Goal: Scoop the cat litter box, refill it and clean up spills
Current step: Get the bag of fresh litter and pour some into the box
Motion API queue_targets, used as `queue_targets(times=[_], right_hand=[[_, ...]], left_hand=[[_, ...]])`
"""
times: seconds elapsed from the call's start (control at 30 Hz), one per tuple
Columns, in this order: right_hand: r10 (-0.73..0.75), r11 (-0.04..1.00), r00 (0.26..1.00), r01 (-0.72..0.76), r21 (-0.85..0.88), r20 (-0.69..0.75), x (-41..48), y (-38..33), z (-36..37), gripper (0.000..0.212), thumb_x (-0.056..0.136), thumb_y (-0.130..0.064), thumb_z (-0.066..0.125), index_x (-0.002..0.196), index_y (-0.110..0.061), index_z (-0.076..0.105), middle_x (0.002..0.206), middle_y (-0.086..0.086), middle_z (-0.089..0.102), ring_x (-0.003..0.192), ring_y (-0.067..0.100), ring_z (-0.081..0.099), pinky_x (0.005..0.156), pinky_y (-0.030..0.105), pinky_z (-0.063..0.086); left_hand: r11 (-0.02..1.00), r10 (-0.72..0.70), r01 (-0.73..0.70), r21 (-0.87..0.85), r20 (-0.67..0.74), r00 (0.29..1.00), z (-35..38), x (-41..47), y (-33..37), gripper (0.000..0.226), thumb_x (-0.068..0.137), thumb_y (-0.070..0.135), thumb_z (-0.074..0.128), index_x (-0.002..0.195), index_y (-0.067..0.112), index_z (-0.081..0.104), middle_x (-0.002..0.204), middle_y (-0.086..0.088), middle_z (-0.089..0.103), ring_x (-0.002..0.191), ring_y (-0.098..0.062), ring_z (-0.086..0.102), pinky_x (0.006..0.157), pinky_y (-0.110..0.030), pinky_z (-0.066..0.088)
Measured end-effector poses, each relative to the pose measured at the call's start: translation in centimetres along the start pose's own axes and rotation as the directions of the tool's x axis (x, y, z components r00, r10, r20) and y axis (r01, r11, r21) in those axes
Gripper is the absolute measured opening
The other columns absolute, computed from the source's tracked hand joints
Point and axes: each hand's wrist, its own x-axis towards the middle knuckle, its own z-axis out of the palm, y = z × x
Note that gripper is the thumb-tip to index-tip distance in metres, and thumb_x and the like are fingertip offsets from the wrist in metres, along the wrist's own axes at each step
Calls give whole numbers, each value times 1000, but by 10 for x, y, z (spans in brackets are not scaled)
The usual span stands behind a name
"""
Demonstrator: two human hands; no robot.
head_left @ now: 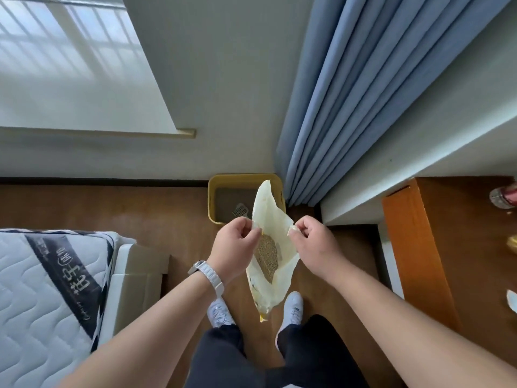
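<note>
Refill step, by the looks of it. Litter bag (277, 233) in centre frame, mouth held wide: pinched on one edge by the left hand (236, 243) and on the other by the right hand (314, 243), fingers curled tight on the plastic. Granules low inside. Yellow litter box (243, 177) just above, against the wall, with a scoop (241, 210) in it. Next, probably: step closer, tip slowly, keep the mouth inside the rim.

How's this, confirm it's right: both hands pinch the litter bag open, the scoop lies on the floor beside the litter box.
Wrong on the scoop: the head view shows it lying inside the litter box, on the litter. Left hand and right hand do pinch the litter bag open.
</note>
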Motion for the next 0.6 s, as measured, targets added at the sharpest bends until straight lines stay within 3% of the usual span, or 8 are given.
queue_targets(times=[0.1,0.17,0.23,0.4,0.5,0.6], right_hand=[[20,1000,1000,-20,-7,16,12,7,13,21,95,-21,50,81,-6,51,64,-4,47,55,9,38,50,23,33],[19,1000,998,-19,-4,57,25,14,23,20,95,-21,50,82,-6,51,65,-4,47,56,8,38,47,18,31],[12,1000,994,-11,-7,112,41,25,36,20,95,-22,49,79,-10,50,65,-5,47,57,8,38,49,20,33],[-23,1000,976,18,25,216,94,67,75,22,95,-22,48,74,-18,46,66,-6,47,59,9,39,53,24,36],[-30,1000,972,28,15,232,132,102,107,22,95,-24,49,73,-20,47,67,-6,49,60,9,42,52,21,37],[-35,999,969,29,26,243,174,142,151,18,93,-25,51,79,-12,53,70,-4,55,63,13,46,61,30,41]], left_hand=[[999,-14,13,34,35,999,2,12,-10,18,94,28,59,83,15,65,77,-6,65,63,-13,54,52,-21,47],[998,-48,46,46,26,999,10,22,-24,19,94,28,60,82,15,64,76,-7,65,62,-13,53,54,-29,50],[996,-84,84,44,-1,996,18,33,-40,18,94,30,60,83,16,65,77,-5,66,63,-13,54,55,-31,51],[993,-117,119,13,-89,989,50,64,-91,15,93,25,62,82,14,64,74,0,65,59,-8,54,48,-12,42],[989,-151,149,-23,-110,982,67,93,-135,15,92,23,64,80,14,65,73,0,65,57,-7,55,48,-11,42],[986,-164,161,-34,-181,970,86,132,-191,19,91,23,64,75,12,64,72,-7,66,60,-9,53,50,-13,42]])
